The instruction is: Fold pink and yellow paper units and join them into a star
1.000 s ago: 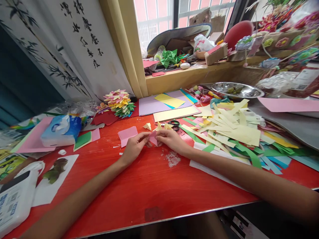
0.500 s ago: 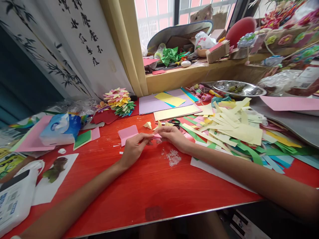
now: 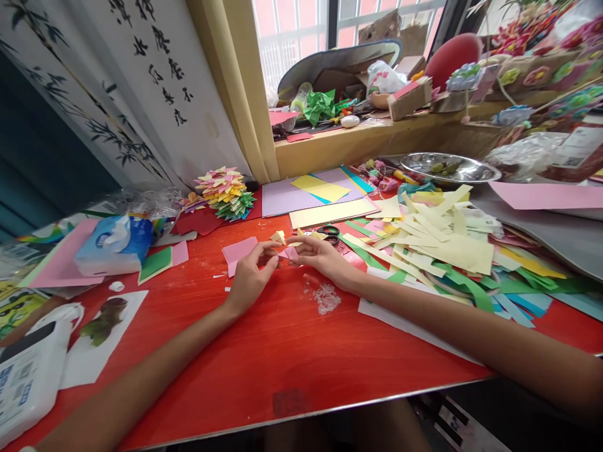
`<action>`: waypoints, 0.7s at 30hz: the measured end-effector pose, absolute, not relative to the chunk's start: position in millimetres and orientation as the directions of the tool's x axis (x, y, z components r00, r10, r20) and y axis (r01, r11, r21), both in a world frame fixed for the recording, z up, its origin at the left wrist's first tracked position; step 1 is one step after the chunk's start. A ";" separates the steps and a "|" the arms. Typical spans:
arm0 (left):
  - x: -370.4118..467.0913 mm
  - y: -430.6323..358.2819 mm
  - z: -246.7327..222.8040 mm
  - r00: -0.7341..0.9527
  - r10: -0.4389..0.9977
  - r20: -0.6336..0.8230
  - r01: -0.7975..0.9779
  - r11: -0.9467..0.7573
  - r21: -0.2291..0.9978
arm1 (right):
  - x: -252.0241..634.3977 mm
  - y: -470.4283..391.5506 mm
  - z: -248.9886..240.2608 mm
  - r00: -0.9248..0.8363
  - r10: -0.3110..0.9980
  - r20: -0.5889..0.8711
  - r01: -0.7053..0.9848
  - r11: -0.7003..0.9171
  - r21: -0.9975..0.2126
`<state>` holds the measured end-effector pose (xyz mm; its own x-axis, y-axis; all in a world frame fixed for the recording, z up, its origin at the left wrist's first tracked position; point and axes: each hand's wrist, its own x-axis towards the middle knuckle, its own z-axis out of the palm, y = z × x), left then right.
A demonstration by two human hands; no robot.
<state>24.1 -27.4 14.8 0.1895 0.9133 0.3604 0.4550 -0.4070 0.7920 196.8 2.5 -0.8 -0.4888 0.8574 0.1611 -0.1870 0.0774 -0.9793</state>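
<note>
A small folded piece of pink paper (image 3: 289, 253) is pinched between my two hands above the red table. My left hand (image 3: 252, 279) has its thumb and fingers at the paper's left side. From the other side, the fingers of my right hand (image 3: 325, 258) grip it, partly covering it. Just behind my left hand lie pink paper sheets (image 3: 235, 254). Small folded yellow pieces (image 3: 277, 237) rest beyond my fingertips, some hidden by the right hand. Black-handled scissors (image 3: 328, 231) lie behind my right hand.
Many cut paper strips (image 3: 438, 238) are heaped on the right. A layered paper model (image 3: 226, 194) stands at the back left, near a tissue pack (image 3: 115, 245). Clear crumbs (image 3: 326, 298) lie below my right wrist. A metal dish (image 3: 452, 168) sits at the back right.
My hands have shifted slightly left with the pink paper. The paper has turned and now shows a pointed, folded face, and the left fingers have spread a little.
</note>
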 end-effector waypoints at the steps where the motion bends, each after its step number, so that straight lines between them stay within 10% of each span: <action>1: 24.2 -26.7 15.2 0.193 0.920 0.342 0.455 -0.393 0.799 | 196.8 2.8 -1.2 -0.484 0.860 0.163 -0.186 0.081 -0.979; 21: 23.5 -25.2 15.2 0.317 0.909 0.269 0.589 -0.411 0.696 | 196.1 -2.7 -8.9 -0.637 0.748 0.189 0.044 0.280 -0.959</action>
<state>23.5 -25.2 15.2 0.3169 0.9095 0.2690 0.5893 -0.4111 0.6955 196.1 -2.7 -8.9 -0.6368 0.7475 0.1888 0.0440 0.2797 -0.9591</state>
